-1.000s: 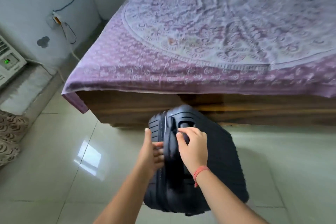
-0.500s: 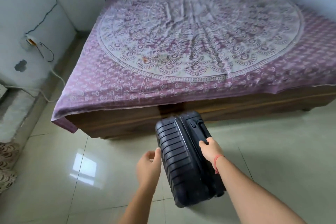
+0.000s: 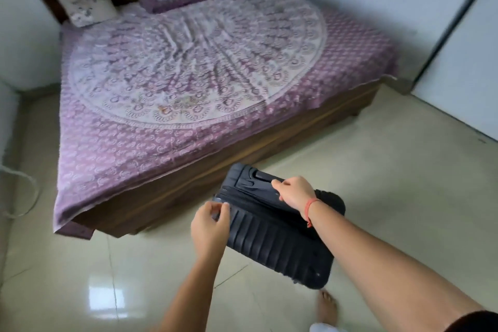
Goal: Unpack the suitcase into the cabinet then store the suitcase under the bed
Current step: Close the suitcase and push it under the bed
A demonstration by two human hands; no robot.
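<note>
A dark navy ribbed hard-shell suitcase [image 3: 275, 234] is held above the tiled floor, closed and tilted, its long side roughly level. My left hand [image 3: 211, 226] grips its near left corner, fingers curled over the edge. My right hand [image 3: 295, 191], with a red thread at the wrist, grips the top side by the handle area. The wooden bed [image 3: 188, 186] with a purple patterned sheet stands just beyond the suitcase, its foot-end board facing me. The gap under the bed is not visible from here.
Two pillows [image 3: 83, 3] and a purple bolster lie at the headboard. A pale cabinet or door panel [image 3: 463, 62] stands at the right. A white cable [image 3: 24, 191] loops on the floor at the left. My bare foot [image 3: 327, 304] is below the suitcase.
The suitcase has turned from upright to lying sideways in my hands and shifted right. My left hand now grips its corner. The view has swung right, showing the whole bed.
</note>
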